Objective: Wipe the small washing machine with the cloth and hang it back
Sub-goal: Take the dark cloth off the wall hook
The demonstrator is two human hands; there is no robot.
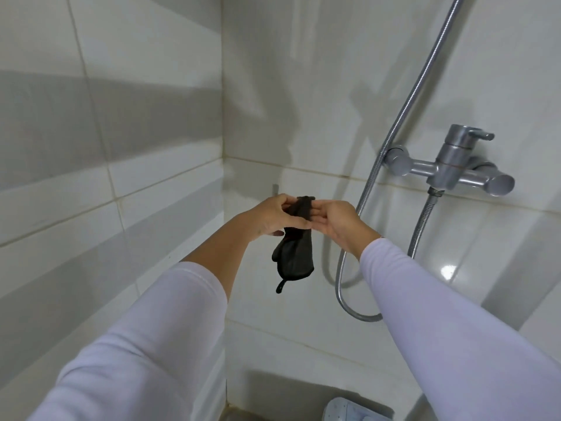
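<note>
Left hand [274, 215] and right hand [335, 221] pinched on top of dark cloth [296, 253], near wall hook [275, 189]. Limp, light; best gripped by loop.

left hand [273, 215] + right hand [337, 221]: pinch dark cloth [296, 253] top | near wall hook [275, 189] | shower mixer [452, 165] right

Corner wall [252, 123] above hands bare; shower hose [368, 180], mixer tap [452, 164] crowd right.
</note>
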